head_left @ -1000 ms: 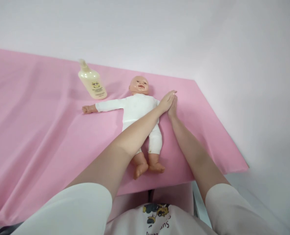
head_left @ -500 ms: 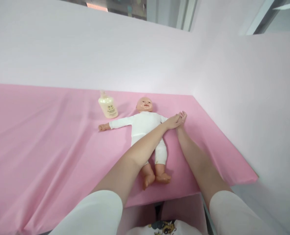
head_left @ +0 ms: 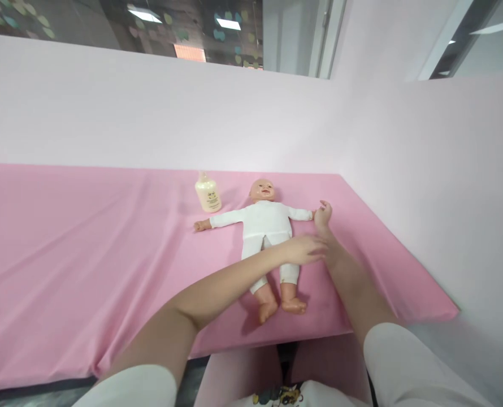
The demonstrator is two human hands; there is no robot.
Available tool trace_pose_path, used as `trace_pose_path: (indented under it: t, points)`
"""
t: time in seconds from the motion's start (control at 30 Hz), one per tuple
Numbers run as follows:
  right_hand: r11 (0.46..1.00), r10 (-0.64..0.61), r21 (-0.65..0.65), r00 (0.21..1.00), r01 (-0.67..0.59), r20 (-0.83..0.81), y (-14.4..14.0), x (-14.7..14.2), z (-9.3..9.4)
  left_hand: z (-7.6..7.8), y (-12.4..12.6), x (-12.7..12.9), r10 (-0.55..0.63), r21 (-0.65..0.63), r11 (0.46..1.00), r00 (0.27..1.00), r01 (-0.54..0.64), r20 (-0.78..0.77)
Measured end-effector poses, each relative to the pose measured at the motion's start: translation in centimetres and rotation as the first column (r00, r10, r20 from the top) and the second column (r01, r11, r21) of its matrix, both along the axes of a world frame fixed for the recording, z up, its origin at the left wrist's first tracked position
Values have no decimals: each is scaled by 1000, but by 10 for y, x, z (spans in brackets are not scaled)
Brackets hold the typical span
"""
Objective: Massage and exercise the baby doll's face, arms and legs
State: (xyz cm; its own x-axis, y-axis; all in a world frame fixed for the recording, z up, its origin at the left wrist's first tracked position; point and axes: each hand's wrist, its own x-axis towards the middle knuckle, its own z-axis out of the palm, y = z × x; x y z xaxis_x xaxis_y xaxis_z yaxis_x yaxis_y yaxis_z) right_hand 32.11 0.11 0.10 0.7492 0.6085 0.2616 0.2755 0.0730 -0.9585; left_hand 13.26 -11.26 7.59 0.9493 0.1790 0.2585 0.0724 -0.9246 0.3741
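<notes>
A baby doll (head_left: 265, 226) in a white bodysuit lies on its back on a pink sheet (head_left: 86, 249), arms spread wide. My right hand (head_left: 322, 215) is closed around the doll's hand at the end of its outstretched arm. My left hand (head_left: 304, 249) hovers flat, fingers together and pointing right, just right of the doll's hip and over my right wrist; it holds nothing. A cream lotion bottle (head_left: 208, 193) stands behind the doll's other arm, near the back wall.
Pale pink walls close in the table at the back and on the right. The sheet's front edge (head_left: 319, 330) hangs just beyond the doll's feet. The sheet stretches wide to the left, with loose folds.
My left hand has drawn back from the doll's hand toward its hip. My right hand stays on the doll's hand. The view has tilted upward, showing more wall.
</notes>
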Motion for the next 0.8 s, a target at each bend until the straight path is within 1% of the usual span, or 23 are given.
trace_pose_path:
  t: [0.03, 0.13, 0.2, 0.23, 0.3, 0.33, 0.43, 0.5, 0.53, 0.6, 0.63, 0.67, 0.73, 0.77, 0.8]
  points:
    - [1000, 3, -3, 1000, -3, 14, -1, 0, 2, -2, -13, -18, -53, 1, 999, 998, 53, 34]
    - [1000, 12, -15, 997, -10, 71, -6, -6, 8, -14, -44, -72, -23, 18, 1000, 996, 22, 81]
    - [1000, 10, -24, 994, -7, 111, -11, -13, 10, -26, -54, -101, -31, 53, 998, 997, 27, 78]
    - [1000, 11, -28, 989, -7, 144, -14, -18, 11, -32, -56, -113, -34, 68, 997, 994, 27, 101]
    - [999, 36, -32, 970, -30, 239, -22, -30, 11, -43, -56, -126, -50, 94, 995, 993, 40, 108]
    - [997, 70, -29, 952, -65, 299, -26, -37, 12, -47, -55, -130, -54, 109, 993, 993, 43, 102]
    - [972, 213, 8, 890, -236, 403, -50, -61, 13, -52, -51, -130, -95, 141, 987, 991, 82, 91]
    - [926, 306, 57, 831, -373, 465, -76, -78, 16, -51, -52, -127, -149, 165, 978, 983, 130, 111]
    - [892, 360, 62, 789, -447, 498, -90, -86, 19, -51, -53, -127, -176, 178, 972, 978, 154, 116]
    - [800, 479, 32, 670, -599, 568, -121, -101, 25, -49, -58, -127, -211, 200, 962, 972, 188, 100]
    - [733, 545, -12, 577, -680, 609, -135, -107, 28, -49, -61, -128, -221, 208, 958, 972, 200, 82]
    - [654, 603, -69, 464, -753, 649, -148, -112, 31, -48, -65, -128, -225, 217, 954, 972, 206, 64]
    - [448, 681, -220, 170, -867, 713, -165, -116, 36, -46, -71, -130, -213, 245, 949, 977, 199, 33]
    - [379, 701, -293, 66, -878, 710, -169, -116, 37, -45, -73, -130, -192, 262, 948, 981, 181, 16]
    - [338, 717, -345, 2, -875, 697, -171, -114, 38, -43, -75, -130, -166, 275, 948, 986, 160, 0]
